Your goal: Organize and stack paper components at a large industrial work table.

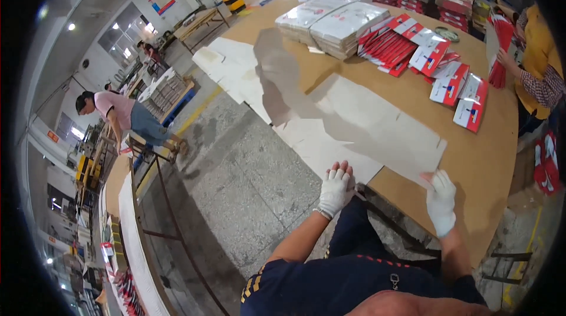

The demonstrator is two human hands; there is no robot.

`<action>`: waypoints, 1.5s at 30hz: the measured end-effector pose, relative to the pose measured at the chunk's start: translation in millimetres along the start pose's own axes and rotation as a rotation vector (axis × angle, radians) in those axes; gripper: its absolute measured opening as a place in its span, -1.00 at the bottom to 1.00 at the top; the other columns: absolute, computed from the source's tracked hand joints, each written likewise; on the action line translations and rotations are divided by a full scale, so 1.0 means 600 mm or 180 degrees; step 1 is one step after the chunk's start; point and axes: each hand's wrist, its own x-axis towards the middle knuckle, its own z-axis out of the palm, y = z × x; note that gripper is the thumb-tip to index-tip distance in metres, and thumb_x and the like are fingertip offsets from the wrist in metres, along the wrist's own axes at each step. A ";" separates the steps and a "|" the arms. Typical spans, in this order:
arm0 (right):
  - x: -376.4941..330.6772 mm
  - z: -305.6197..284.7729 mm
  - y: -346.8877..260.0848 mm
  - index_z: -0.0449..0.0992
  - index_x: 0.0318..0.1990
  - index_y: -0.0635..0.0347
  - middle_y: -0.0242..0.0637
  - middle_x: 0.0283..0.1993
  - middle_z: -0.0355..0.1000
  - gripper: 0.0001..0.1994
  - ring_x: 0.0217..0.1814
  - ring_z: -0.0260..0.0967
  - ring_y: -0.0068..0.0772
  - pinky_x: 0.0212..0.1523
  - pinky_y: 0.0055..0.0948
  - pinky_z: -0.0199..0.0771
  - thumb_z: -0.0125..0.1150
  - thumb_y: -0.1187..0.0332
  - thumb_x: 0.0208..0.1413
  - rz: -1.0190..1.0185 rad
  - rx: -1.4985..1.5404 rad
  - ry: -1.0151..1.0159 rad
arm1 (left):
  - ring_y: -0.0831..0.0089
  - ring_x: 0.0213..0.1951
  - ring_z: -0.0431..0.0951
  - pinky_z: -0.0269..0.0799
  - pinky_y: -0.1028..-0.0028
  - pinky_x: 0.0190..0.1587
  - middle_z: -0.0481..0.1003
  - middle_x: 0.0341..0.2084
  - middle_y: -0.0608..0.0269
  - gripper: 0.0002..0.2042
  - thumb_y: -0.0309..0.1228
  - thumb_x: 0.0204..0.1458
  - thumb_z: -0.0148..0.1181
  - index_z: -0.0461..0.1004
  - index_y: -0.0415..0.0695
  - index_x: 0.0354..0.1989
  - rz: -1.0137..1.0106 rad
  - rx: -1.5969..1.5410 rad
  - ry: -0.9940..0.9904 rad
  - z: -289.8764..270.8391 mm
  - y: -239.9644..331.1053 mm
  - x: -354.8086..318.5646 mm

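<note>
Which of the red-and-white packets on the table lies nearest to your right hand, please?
The red-and-white packet at the near end of the row, closest to the right hand; the others lie farther up the table.

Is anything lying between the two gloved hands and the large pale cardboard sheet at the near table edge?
Nothing visible does. The right hand in its white glove already touches the near corner of the large pale cardboard sheet on the brown table. The left hand rests on the sheet's overhanging near edge. The red-and-white packets lie farther back.
</note>
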 end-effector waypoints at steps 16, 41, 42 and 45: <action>-0.297 -0.210 0.054 0.51 -0.29 0.26 -0.28 -0.25 0.46 -0.92 -0.14 0.39 -0.23 0.00 -0.37 0.31 0.12 0.49 0.08 0.3271 0.2437 0.1245 | -0.07 0.30 0.11 -0.01 0.02 0.31 0.16 0.27 -0.06 -0.20 -0.13 -0.20 0.37 0.19 -0.17 0.25 -0.0050 -0.0017 -0.0601 -0.014 0.015 -0.032; -0.512 -0.267 -0.008 0.39 0.17 -0.04 -0.41 0.03 0.44 -0.43 0.11 0.29 -0.27 0.15 -0.28 0.15 0.32 0.28 -0.09 0.2646 -0.0501 0.0372 | 0.04 -0.03 0.40 0.24 0.12 0.07 0.46 -0.12 0.07 -0.78 -0.53 -0.15 0.25 0.53 -0.20 -0.25 0.2705 -0.1146 -0.0206 0.058 0.328 0.045; -0.500 -0.270 -0.007 0.36 0.22 -0.05 -0.41 0.03 0.44 -0.36 0.08 0.30 -0.26 0.14 -0.30 0.16 0.35 0.26 -0.12 0.3009 -0.0102 0.0479 | 0.04 -0.03 0.40 0.24 0.12 0.07 0.46 -0.12 0.07 -0.78 -0.53 -0.15 0.25 0.53 -0.20 -0.25 0.2762 -0.1171 -0.0217 0.061 0.337 0.041; -0.462 -0.271 0.008 0.29 0.27 -0.04 -0.38 -0.08 0.47 -0.28 -0.03 0.35 -0.30 0.11 -0.32 0.19 0.40 0.18 -0.14 0.3338 -0.0282 0.0602 | -0.01 0.10 0.37 0.06 0.04 0.27 0.47 -0.08 0.03 -0.72 -0.52 -0.12 0.24 0.51 -0.23 -0.16 0.3130 -0.2096 -0.1498 0.065 0.349 0.025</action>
